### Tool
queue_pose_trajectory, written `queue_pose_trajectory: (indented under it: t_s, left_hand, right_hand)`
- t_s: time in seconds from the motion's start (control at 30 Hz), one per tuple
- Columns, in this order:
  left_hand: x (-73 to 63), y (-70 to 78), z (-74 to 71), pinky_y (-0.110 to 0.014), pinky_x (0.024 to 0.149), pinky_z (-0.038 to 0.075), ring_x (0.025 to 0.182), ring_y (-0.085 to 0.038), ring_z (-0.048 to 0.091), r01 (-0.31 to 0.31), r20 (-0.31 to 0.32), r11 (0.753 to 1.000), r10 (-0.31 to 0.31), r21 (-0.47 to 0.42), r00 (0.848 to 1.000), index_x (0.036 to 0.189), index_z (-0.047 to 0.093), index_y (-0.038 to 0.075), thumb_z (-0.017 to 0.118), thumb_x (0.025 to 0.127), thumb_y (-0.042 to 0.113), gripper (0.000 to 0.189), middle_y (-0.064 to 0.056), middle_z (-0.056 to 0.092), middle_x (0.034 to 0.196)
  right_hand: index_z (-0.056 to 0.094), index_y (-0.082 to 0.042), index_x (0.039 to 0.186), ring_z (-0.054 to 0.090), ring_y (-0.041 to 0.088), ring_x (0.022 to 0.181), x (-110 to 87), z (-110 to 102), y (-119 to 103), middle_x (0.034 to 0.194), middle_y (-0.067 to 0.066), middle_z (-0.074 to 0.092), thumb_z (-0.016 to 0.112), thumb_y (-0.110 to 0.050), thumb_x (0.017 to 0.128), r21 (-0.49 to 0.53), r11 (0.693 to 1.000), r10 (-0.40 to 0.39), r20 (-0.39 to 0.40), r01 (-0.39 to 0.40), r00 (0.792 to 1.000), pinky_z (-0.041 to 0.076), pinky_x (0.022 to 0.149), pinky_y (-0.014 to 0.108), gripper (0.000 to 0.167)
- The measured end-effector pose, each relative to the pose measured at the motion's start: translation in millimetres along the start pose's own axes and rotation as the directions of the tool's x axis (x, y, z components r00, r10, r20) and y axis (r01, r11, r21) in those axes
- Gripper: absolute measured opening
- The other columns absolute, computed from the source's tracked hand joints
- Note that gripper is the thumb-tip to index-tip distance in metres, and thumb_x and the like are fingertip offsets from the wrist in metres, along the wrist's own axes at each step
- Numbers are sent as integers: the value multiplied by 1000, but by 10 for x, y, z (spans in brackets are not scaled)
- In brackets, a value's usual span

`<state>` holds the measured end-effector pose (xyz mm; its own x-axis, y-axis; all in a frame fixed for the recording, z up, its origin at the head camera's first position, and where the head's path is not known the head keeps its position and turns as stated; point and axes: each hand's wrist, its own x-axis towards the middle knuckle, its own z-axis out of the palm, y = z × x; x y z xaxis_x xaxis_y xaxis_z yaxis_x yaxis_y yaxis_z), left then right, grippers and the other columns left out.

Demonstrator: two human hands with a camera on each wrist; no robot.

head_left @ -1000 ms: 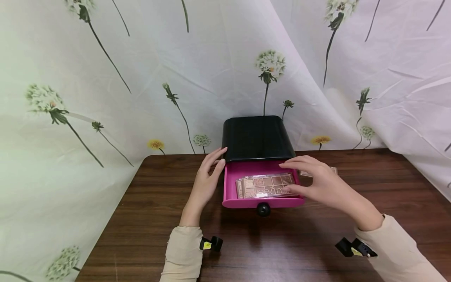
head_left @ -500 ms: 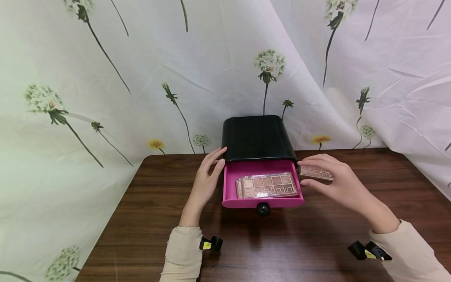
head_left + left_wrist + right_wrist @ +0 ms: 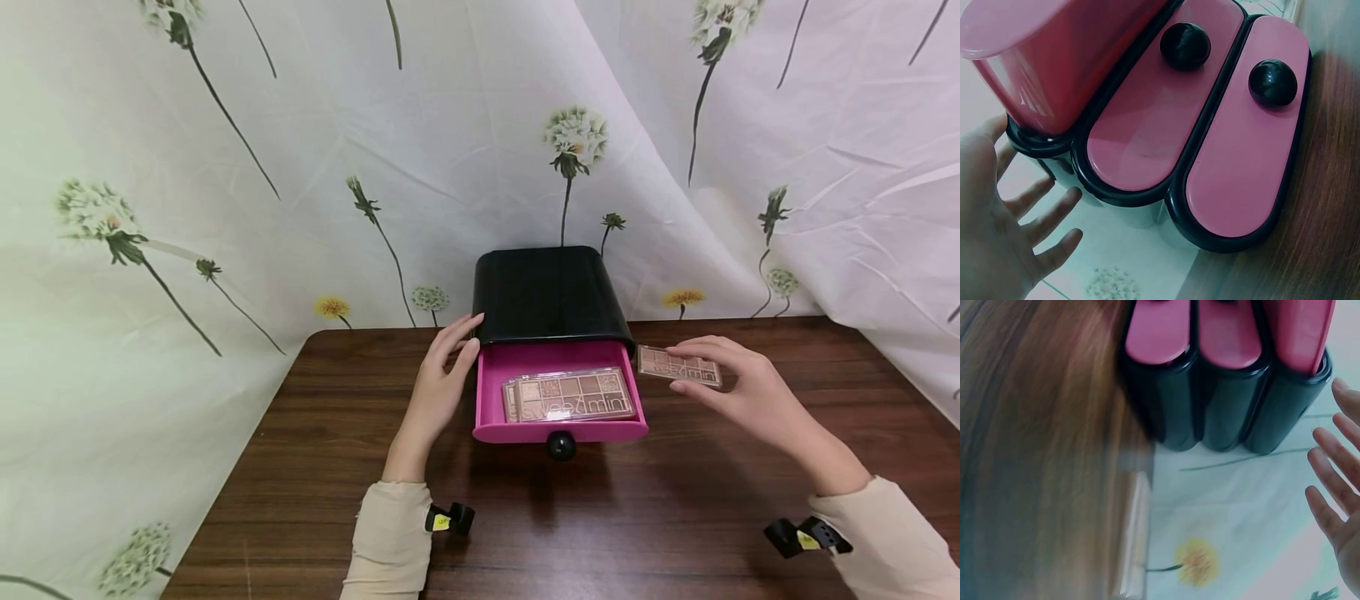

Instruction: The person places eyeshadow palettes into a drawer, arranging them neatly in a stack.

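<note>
A black drawer box (image 3: pixel 551 292) with pink fronts stands at the table's back; its top drawer (image 3: pixel 493 367) is pulled out. Inside lies an eyeshadow palette (image 3: pixel 573 396) with a clear lid, overlapping another at its left. My left hand (image 3: pixel 438 375) is at the box's left side, its straight fingers spread by the upper tier in the left wrist view. To the right of the box, a third eyeshadow palette (image 3: pixel 656 363) lies on the table. Above it hovers my right hand (image 3: pixel 738 379), fingers and thumb apart with nothing between them; the right wrist view shows that palette (image 3: pixel 1130 534) well below the fingers.
Two closed drawers, the middle drawer (image 3: pixel 1147 131) and bottom drawer (image 3: pixel 1241 156), show black knobs in the left wrist view. Behind the brown wooden table (image 3: pixel 337 467) hangs a white cloth (image 3: pixel 450 167) printed with dandelions. The open drawer's black knob (image 3: pixel 561 446) juts forward.
My right hand has moved right, from over the open drawer to over the palette beside the box, leaving the palette in the drawer uncovered. My left hand stays put.
</note>
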<state>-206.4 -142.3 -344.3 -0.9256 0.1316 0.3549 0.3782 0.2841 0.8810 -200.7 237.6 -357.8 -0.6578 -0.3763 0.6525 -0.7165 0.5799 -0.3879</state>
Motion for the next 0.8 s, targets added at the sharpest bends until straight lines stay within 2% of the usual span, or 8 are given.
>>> queue_pose_trajectory:
  t_s: [0.2, 0.4, 0.63, 0.8]
  left_hand:
    - [0, -2, -1, -50, 107, 36, 127, -30, 49, -3, -1, 1000, 3, -5, 1000, 144, 52, 7, 50, 105, 19, 41, -14, 39, 153]
    - [-7, 9, -2, -48, 106, 37, 126, -30, 49, -4, -3, 1000, 4, 0, 1000, 144, 53, 9, 50, 105, 20, 41, -13, 40, 153]
    - [-5, 16, 0, -50, 106, 36, 125, -32, 50, -15, -8, 1000, 15, 1, 1000, 143, 54, 8, 50, 105, 20, 40, -15, 40, 152]
    - [-8, 15, 0, -49, 106, 37, 125, -31, 50, -13, -10, 1000, 13, 3, 1000, 143, 54, 8, 50, 105, 20, 40, -13, 40, 152]
  right_hand:
    - [72, -8, 113, 58, 3, 101, -110, 19, 197, 107, 3, 68, 85, 5, 70, -13, 995, 98, 7, -98, 995, 38, 89, 8, 46]
    - [72, -7, 113, 59, 4, 101, -214, 36, 370, 107, 6, 69, 84, -2, 76, -20, 981, 195, 19, -195, 981, 38, 87, 7, 39]
    - [72, -7, 114, 59, 2, 100, -312, 56, 588, 110, 7, 69, 84, -10, 79, -46, 963, 266, 42, -265, 963, 40, 86, 11, 37]
    - [72, -6, 115, 59, 6, 99, -351, 76, 756, 111, 9, 69, 84, -12, 80, -71, 955, 294, 69, -289, 953, 41, 84, 13, 37]
